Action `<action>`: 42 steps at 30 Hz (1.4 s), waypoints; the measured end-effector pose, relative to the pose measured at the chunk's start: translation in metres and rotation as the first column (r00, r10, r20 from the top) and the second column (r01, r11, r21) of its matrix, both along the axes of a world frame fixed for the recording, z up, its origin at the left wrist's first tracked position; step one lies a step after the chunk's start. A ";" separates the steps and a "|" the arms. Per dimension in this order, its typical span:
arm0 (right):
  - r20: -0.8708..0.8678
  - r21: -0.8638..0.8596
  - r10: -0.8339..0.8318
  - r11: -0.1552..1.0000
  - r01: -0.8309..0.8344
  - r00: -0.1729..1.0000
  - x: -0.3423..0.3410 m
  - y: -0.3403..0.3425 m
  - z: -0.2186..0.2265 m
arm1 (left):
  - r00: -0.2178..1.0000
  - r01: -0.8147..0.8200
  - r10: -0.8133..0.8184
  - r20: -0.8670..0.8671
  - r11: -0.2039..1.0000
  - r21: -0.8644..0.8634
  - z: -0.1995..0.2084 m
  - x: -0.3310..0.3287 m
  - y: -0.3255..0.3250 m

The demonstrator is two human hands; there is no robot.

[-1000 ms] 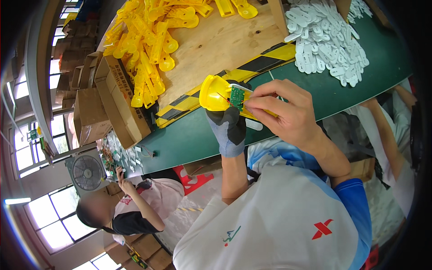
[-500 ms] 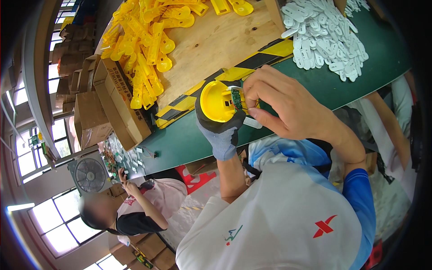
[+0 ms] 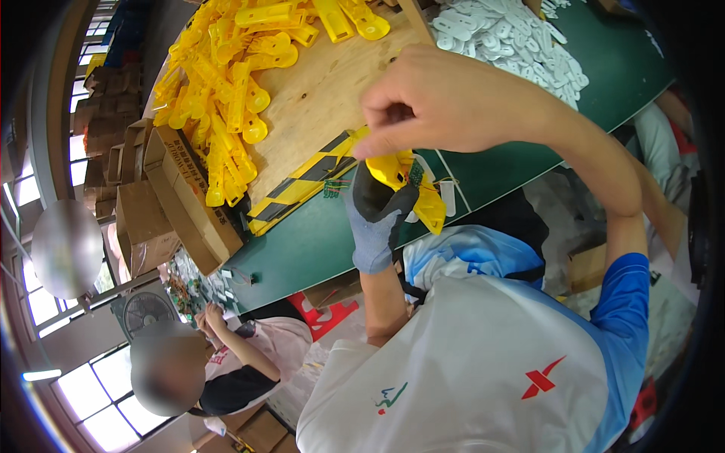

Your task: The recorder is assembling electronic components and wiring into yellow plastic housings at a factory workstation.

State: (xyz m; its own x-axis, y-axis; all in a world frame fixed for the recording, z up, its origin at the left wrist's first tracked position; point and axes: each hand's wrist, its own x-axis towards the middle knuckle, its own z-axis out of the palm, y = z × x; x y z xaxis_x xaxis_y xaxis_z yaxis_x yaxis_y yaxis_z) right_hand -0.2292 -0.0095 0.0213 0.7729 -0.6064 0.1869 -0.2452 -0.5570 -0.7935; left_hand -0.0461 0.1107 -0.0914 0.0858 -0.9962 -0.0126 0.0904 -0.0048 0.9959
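Observation:
My left hand point(image 3: 375, 219), in a grey glove with dark palm and fingers, grips a yellow plastic housing point(image 3: 430, 209). The housing has a rounded end and a narrow, tilted end. A small green circuit board point(image 3: 415, 173) sits at its middle. My bare right hand point(image 3: 445, 102) is held over the rounded end, fingers curled and thumb pressed in close. Whatever is between those fingertips, if anything, is hidden. Left of the glove, another small green board point(image 3: 332, 188) with thin wires shows against the green table. White strips point(image 3: 448, 198) lie beside the housing.
Yellow housings point(image 3: 234, 90) are heaped on a wooden board point(image 3: 317, 94) edged with black-yellow tape. White plastic pieces point(image 3: 498, 34) are piled at the far right. Open cardboard boxes point(image 3: 181, 189) stand at the left. A co-worker point(image 3: 257, 340) sits at the table's left end, near a fan point(image 3: 147, 312).
My right hand has risen and moved left over the housing's rounded end. The housing has turned in my left hand, its narrow end now pointing down and right. The view has shifted slightly.

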 end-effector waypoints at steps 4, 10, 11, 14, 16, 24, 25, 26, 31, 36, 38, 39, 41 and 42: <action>0.515 0.524 -0.571 0.800 0.292 0.640 0.001 0.018 -0.042 | 0.815 0.120 -0.099 -0.571 0.993 -0.001 -0.012 -0.013 -0.003; 0.250 0.372 -0.451 0.862 0.345 0.857 -0.025 0.099 -0.097 | 0.796 0.017 -0.008 -0.605 1.000 0.008 -0.022 -0.039 -0.012; 0.148 0.505 -0.569 0.746 0.433 0.809 -0.025 0.109 -0.103 | 0.843 -0.022 0.050 -0.536 0.998 0.057 -0.019 -0.047 -0.013; 0.018 0.244 -0.639 0.749 0.616 0.769 -0.063 0.120 -0.108 | 0.963 -0.038 0.008 -0.271 0.994 -0.107 -0.043 -0.062 0.003; 0.113 -0.091 -0.821 0.552 0.829 0.559 -0.129 0.114 -0.131 | 0.984 0.136 -0.148 -0.095 0.982 -0.128 0.013 -0.047 -0.006; -0.199 -0.634 -0.975 0.203 0.746 0.096 -0.325 0.019 -0.151 | 0.571 -0.422 0.498 0.652 0.860 -0.287 -0.034 0.096 0.044; -0.269 -0.602 -0.951 0.291 0.743 0.154 -0.336 0.010 -0.162 | 0.580 -0.425 0.504 0.640 0.858 -0.290 -0.038 0.103 0.045; -0.225 -0.609 -0.964 0.253 0.752 0.142 -0.335 0.004 -0.174 | 0.449 -0.399 0.457 0.768 0.872 -0.285 -0.042 0.107 0.045; 0.010 -0.840 -0.997 0.031 0.541 0.073 -0.277 0.021 -0.162 | 0.237 -0.350 0.319 0.918 0.909 -0.225 -0.051 0.107 0.036; 0.308 -0.296 -0.919 0.154 0.943 0.247 -0.138 0.059 -0.144 | 0.674 -0.363 0.439 0.594 0.897 -0.252 -0.030 0.096 0.025; 0.233 -0.004 -0.786 0.589 0.808 0.573 -0.053 0.079 -0.132 | 0.686 -0.315 0.466 0.560 0.883 -0.349 -0.017 0.084 0.021; 0.233 0.124 -0.627 0.777 0.617 0.743 -0.017 0.080 -0.123 | 0.795 -0.343 0.447 0.409 0.889 -0.304 -0.013 0.079 0.019; 0.224 0.096 -0.429 0.903 0.418 0.875 0.038 0.085 -0.114 | 0.906 -0.409 0.420 0.057 0.902 -0.135 -0.008 0.070 0.022; 0.243 0.080 -0.369 0.929 0.360 0.897 0.054 0.085 -0.117 | 0.913 -0.386 0.399 0.080 0.911 -0.146 -0.002 0.065 0.021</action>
